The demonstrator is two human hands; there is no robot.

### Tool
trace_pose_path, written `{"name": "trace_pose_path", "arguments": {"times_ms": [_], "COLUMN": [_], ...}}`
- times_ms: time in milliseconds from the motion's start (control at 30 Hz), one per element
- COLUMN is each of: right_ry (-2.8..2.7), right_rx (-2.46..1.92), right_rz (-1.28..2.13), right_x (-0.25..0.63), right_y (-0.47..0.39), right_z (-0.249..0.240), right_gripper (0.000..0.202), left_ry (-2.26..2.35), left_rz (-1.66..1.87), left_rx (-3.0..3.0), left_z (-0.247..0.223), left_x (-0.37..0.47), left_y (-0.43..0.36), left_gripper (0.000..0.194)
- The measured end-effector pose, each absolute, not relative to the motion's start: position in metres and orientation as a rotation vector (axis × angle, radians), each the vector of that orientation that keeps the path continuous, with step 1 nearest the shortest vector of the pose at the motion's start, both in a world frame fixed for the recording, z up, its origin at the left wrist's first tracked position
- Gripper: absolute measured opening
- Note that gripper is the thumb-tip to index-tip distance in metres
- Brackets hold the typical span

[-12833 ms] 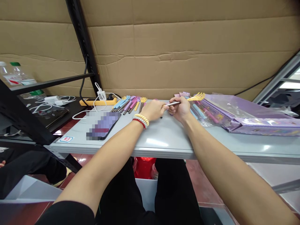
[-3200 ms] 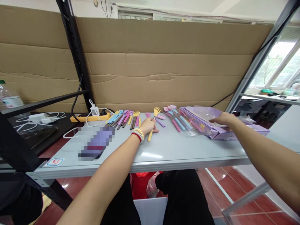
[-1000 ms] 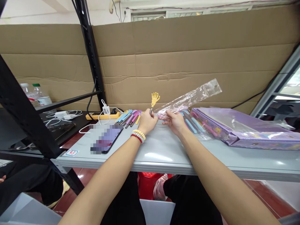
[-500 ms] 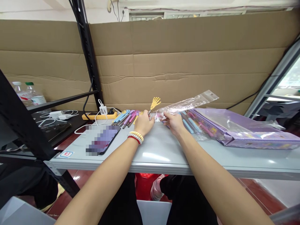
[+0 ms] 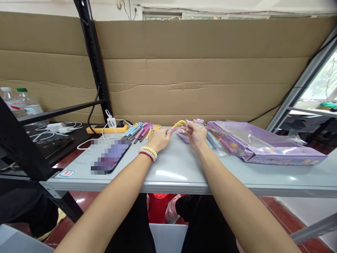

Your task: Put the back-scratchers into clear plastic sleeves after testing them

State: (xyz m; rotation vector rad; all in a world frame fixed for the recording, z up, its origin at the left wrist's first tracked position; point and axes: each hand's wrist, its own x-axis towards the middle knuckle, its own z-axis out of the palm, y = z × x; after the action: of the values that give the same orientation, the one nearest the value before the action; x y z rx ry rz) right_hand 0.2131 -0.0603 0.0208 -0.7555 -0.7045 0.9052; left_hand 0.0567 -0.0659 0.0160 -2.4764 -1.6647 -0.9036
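My left hand (image 5: 158, 140), with a bracelet at its wrist, is closed on the thin metal rod of a back scratcher. The scratcher's yellow hand-shaped head (image 5: 179, 123) points right, at the mouth of a clear plastic bag (image 5: 187, 127); I cannot tell how far inside it lies. My right hand (image 5: 198, 136) pinches the crumpled bag. Just left of that hand a purple handle (image 5: 182, 138) lies on the table. Left of my left hand, several back scratchers (image 5: 139, 131) in blue, purple, pink and yellow lie side by side. Bagged scratchers (image 5: 214, 140) lie right of my right hand.
A purple box (image 5: 284, 160) with clear film on it occupies the right of the grey table (image 5: 171, 165). At the left lie a phone (image 5: 118, 156) and a yellow power strip (image 5: 107, 129) with white cables. A black post (image 5: 92, 52) and cardboard wall (image 5: 184, 70) stand behind.
The yellow head has tipped from upright to pointing right and meets the bag. The bag, earlier stretched out to the upper right, is now gathered by my right hand. The view has shifted slightly.
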Motion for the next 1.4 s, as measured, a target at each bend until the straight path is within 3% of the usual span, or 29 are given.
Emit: {"name": "trace_pose_path", "arguments": {"times_ms": [167, 800, 1100, 1400], "right_ry": [-0.670, -0.616, -0.793, -0.906], "right_rx": [-0.785, -0.753, -0.804, -0.786], "right_rz": [0.880, 1.017, 1.160, 1.063], "right_x": [0.2129, 0.2150, 0.2088, 0.2100], "right_y": [-0.0631, -0.0636, -0.0694, -0.0681], "right_z": [0.0235, 0.0269, 0.0274, 0.0221], "right_gripper": [0.007, 0.004, 0.017, 0.008], "left_ry": [-1.571, -1.442, -1.436, -1.375], "left_rz": [-0.929, -0.961, -1.002, -1.017], "left_rx": [-2.454, -2.558, -2.559, -2.587], "left_z": [0.0160, 0.0157, 0.0165, 0.0178], "left_x": [0.0543, 0.0519, 0.0513, 0.0539], "left_y": [-0.0655, -0.0661, -0.0644, -0.0666], "left_gripper": [0.031, 0.036, 0.035, 0.038]}}
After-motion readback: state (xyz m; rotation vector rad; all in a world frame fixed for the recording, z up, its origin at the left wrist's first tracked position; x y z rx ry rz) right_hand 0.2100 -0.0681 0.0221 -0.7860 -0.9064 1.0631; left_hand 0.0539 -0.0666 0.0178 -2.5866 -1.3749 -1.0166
